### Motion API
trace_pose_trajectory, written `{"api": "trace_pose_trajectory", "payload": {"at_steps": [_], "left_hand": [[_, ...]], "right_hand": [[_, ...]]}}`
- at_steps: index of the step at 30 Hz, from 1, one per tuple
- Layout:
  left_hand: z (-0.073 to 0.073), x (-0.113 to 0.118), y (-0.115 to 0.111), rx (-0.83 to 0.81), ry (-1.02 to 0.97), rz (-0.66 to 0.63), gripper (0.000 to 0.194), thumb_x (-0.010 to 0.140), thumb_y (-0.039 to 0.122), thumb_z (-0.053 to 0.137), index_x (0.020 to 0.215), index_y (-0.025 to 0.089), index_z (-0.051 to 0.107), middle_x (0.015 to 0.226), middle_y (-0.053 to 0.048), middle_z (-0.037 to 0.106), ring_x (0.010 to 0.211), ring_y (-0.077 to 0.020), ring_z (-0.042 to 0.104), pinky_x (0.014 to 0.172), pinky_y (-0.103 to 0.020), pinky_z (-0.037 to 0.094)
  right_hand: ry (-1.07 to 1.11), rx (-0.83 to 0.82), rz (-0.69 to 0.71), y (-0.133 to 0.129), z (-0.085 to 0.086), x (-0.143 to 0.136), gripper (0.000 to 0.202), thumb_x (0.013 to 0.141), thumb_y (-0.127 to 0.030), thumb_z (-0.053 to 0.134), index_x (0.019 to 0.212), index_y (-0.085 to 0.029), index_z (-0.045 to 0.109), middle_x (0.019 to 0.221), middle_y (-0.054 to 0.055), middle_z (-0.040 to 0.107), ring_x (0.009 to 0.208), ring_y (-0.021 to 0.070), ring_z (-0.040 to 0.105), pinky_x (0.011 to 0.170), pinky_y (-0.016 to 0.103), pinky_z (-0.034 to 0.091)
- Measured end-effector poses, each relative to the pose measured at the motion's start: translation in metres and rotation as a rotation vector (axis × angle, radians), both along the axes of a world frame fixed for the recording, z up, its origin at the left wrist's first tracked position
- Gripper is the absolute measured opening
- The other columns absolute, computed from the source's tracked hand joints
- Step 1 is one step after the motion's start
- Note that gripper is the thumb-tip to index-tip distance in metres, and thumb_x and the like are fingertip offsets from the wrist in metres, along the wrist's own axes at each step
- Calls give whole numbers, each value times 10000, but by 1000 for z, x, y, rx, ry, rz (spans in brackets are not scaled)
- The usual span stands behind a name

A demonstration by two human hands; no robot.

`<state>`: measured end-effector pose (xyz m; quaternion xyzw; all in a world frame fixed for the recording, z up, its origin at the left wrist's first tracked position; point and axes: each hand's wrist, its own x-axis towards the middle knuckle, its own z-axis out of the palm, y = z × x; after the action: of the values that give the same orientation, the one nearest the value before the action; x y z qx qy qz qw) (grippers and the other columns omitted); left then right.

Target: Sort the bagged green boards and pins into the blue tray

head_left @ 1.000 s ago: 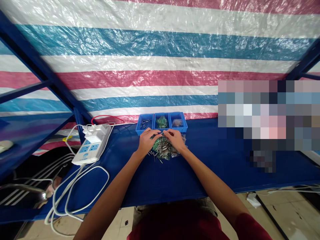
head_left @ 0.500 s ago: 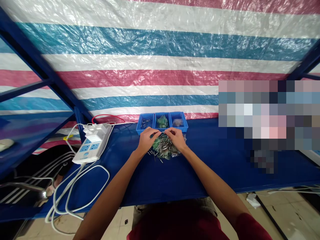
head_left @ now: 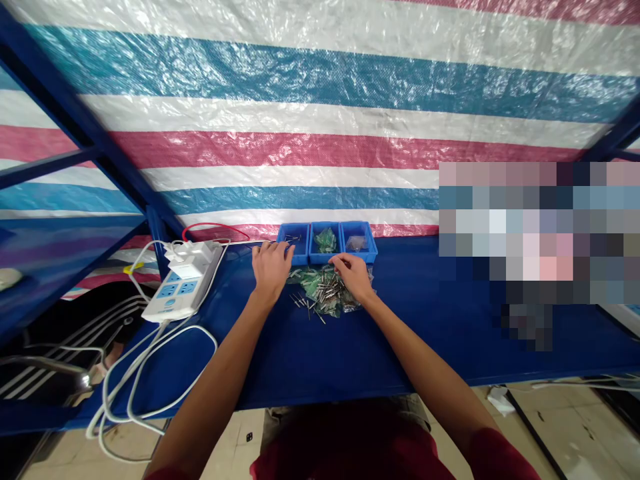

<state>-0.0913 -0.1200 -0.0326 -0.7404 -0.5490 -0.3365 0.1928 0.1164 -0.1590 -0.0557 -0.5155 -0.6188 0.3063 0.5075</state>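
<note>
My left hand [head_left: 272, 268] is at the front left of the left blue bin [head_left: 301, 253], its fingers apart and nothing visible in them. Over the right part of the pile, my right hand [head_left: 353, 275] has thumb and forefinger pressed together; whatever they pinch is too small to make out. Between the hands lies a heap of thin metal pieces [head_left: 330, 290] on green plastic bags [head_left: 311, 283]. Several loose metal pieces [head_left: 303, 302] lie left of it. The middle bin holds a green bag [head_left: 325, 241], the right bin a clear bag [head_left: 356, 243].
On the left of the blue table [head_left: 320, 360] is a white power strip [head_left: 185, 283] with plugged-in adapters and looped white cables [head_left: 135, 380]. A striped sheet [head_left: 300, 120] hangs behind. The right side is partly pixelated.
My left hand has moved left, away from my right hand, and its fingers have opened. My right hand has stayed nearly in place over the pile.
</note>
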Motion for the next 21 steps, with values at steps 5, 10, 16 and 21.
{"api": "trace_pose_trajectory", "payload": {"at_steps": [5, 10, 16, 21], "left_hand": [[-12, 9, -2, -121, 109, -227, 316, 971, 309, 428, 849, 180, 689, 786, -72, 699, 797, -220, 613, 738, -326, 438], [-20, 11, -3, -310, 227, -526, 291, 957, 348, 468, 903, 184, 702, 893, -70, 697, 882, -213, 616, 828, -329, 471], [-21, 10, -4, -394, 177, -557, 338, 954, 422, 464, 910, 194, 709, 919, -64, 700, 921, -211, 625, 843, -319, 485], [-19, 13, -6, -431, 121, -581, 315, 924, 432, 508, 898, 187, 704, 929, -66, 709, 929, -222, 626, 875, -347, 487]], "right_hand": [[-405, 15, -46, -3, 2, 1, 186, 846, -335, 597, 847, -185, 708, 835, 43, 657, 736, 169, 576, 705, 285, 433], [-702, -28, -22, -5, -1, -1, 195, 838, -338, 665, 939, -181, 719, 986, 86, 635, 972, 226, 575, 812, 315, 439], [-757, -11, -1, -4, -2, -3, 120, 880, -275, 624, 901, -200, 715, 962, 73, 624, 986, 216, 554, 831, 320, 431], [-769, 0, 13, -4, -2, -4, 98, 883, -244, 620, 887, -189, 701, 935, 72, 620, 958, 216, 554, 790, 316, 428]]}}
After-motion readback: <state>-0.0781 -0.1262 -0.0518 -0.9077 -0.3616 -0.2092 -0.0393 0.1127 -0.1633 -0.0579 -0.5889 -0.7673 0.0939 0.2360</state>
